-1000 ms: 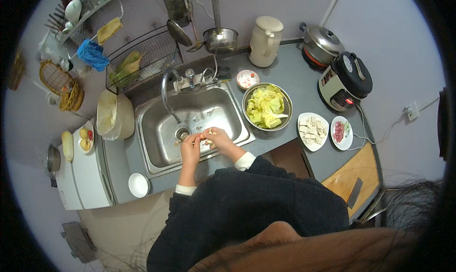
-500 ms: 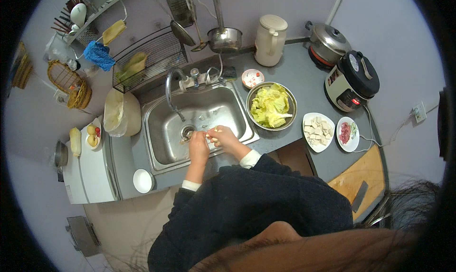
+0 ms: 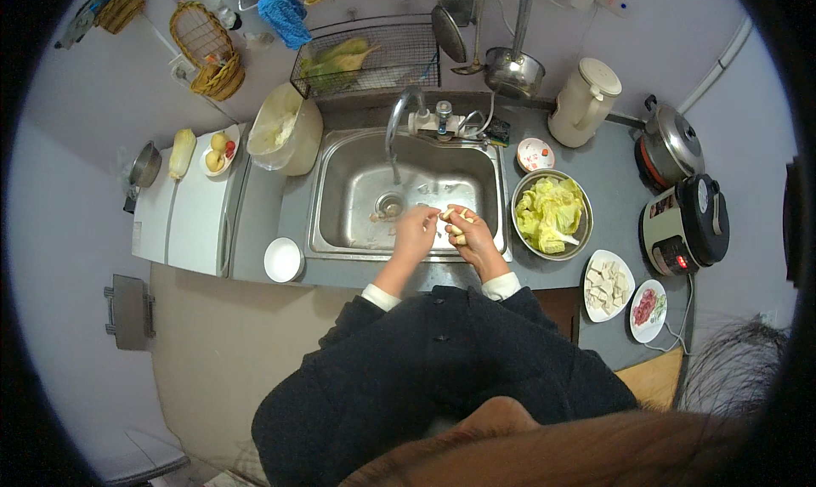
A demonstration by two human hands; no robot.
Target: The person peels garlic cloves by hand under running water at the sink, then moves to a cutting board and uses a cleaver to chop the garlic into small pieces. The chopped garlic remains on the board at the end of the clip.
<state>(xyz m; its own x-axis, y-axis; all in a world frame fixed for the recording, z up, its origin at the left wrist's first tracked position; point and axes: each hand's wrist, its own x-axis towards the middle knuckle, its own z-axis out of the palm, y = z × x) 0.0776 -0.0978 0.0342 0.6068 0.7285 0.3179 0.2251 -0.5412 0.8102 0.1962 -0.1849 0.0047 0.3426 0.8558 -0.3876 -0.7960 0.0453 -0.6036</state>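
Both my hands are held over the near side of the steel sink [image 3: 344, 247]. My right hand [image 3: 478, 242] is closed around several small cream-coloured garlic cloves [image 3: 459, 229], part of which stick out between thumb and fingers. My left hand [image 3: 415, 232] is beside it on the left, fingertips pinched together close to the cloves; what they pinch is too small to make out. Beyond the hands lies the drain [image 3: 390, 205], with small pale scraps around it. The curved faucet [image 3: 393, 134] hangs over the basin, and no water stream shows.
Right of the sink stands a metal bowl of lettuce [image 3: 551, 213], with plates of tofu [image 3: 608, 286] and meat [image 3: 648, 308] farther right. A white bowl [image 3: 283, 260] sits near the counter's left front edge. A lined bin [image 3: 299, 147] stands left of the sink; a rice cooker [image 3: 685, 223] is at right.
The view has turned and shifted, so the sink appears straighter and farther right. My left fingertips have drawn slightly away from the right hand, which keeps hold of the garlic cloves.
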